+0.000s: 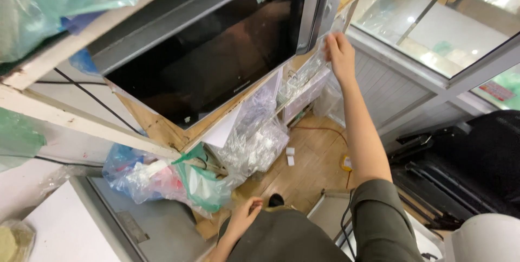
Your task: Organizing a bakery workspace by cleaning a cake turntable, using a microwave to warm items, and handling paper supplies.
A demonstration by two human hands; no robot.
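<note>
My right hand [340,53] is raised to the lower right corner of a microwave oven [216,50] with a dark glass door, which stands on a wooden shelf [162,132]. Thumb and fingers pinch the edge of a clear plastic bag [306,75] that hangs down beside the oven's control panel. My left hand [246,213] hangs low by my dark green clothing, fingers loosely curled and holding nothing.
Clear and coloured plastic bags [162,178] are stuffed under the shelf, with more clear packets [254,143] beside them. A glass display case [444,29] stands to the right, a black mat [476,159] below it. Wooden floor [314,164] lies beneath, with a grey counter [135,224] at lower left.
</note>
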